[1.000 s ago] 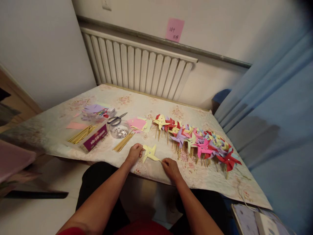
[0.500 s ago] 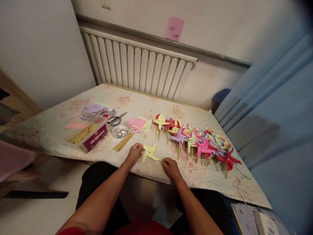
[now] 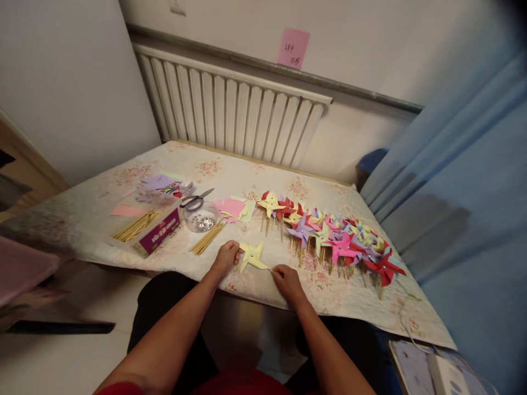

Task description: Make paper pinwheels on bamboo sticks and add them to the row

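A pale yellow paper pinwheel with a small silver pin at its centre is between my hands, over the front of the table. My left hand is closed, thumb and fingers pinching the tip of its left blade. On the other side, my right hand pinches the thin stick, of which only a short end shows past the lower right blade. Just left of my left hand lies a bundle of wooden sticks. Behind it is a clear round tub of small shiny pins, with dark-handled scissors across its rim.
Many finished pinwheels in several colours are heaped on the right. Pink and yellow paper pieces lie mid-table. At left stands a purple-fronted box of sticks, near purple paper. A radiator lines the wall; blue curtain at right.
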Motion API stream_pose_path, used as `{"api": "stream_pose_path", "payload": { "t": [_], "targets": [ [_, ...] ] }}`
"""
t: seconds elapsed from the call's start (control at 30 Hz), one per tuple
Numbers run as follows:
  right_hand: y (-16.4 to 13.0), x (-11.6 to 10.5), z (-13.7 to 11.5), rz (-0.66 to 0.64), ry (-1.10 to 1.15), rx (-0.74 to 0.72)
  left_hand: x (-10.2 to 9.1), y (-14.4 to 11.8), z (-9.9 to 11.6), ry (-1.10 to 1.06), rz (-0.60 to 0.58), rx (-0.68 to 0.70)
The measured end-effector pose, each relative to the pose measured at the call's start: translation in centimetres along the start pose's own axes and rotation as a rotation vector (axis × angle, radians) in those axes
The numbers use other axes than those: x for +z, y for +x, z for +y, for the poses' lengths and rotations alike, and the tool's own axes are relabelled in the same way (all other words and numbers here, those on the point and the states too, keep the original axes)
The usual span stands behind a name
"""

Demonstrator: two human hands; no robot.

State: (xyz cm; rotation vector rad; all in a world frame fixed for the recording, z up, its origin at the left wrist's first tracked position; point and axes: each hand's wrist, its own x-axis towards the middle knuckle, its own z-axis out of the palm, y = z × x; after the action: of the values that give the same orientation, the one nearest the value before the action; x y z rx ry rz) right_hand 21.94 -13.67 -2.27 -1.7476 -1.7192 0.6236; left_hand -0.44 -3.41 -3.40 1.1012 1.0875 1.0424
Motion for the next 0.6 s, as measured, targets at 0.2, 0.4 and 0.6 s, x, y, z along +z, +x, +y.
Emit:
{"api": "stream_pose_path", "payload": {
  "t": [0.2, 0.4, 0.6],
  "targets": [
    [0.1, 0.0, 0.1, 0.008, 0.052, 0.031, 0.2, -0.5, 0.7, -0.065, 0.045, 0.024],
    [0.1, 0.0, -0.2, 0.068, 0.189, 0.128, 0.0, -0.8, 0.5, -0.175, 0.11, 0.009],
    [0.4, 0.8, -1.2, 0.082, 0.454, 0.345, 1.1, -1.9, 0.2, -0.119, 0.142, -0.071]
  ]
}}
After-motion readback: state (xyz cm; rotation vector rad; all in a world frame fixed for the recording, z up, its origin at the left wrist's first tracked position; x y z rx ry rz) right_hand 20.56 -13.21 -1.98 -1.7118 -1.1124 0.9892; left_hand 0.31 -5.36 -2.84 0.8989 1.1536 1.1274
